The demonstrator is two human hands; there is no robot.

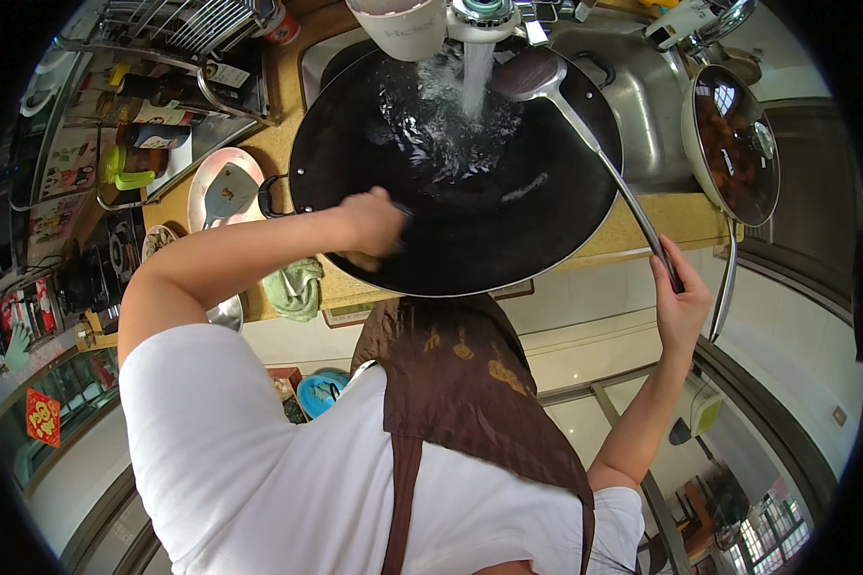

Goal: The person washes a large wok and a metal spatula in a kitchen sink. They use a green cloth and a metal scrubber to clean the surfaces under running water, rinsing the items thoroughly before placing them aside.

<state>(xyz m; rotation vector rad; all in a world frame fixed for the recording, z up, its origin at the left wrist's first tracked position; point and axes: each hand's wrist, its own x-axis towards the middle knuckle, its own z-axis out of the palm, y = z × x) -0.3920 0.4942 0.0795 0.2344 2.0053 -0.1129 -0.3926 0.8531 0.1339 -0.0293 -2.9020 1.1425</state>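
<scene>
A large black wok sits over the sink, and water pours into it from the faucet at the top. My left hand is bent over the wok's near left side, blurred, its fingers curled around something dark and too unclear to name. With my right hand I grip the end of a long metal ladle's handle, off the wok's right side. The ladle's bowl lies beside the stream, over the far part of the wok.
Left of the wok are a pink plate with a spatula, a green cloth and a rack of bottles. A lidded pan stands right of the steel sink. A white filter housing hangs beside the faucet.
</scene>
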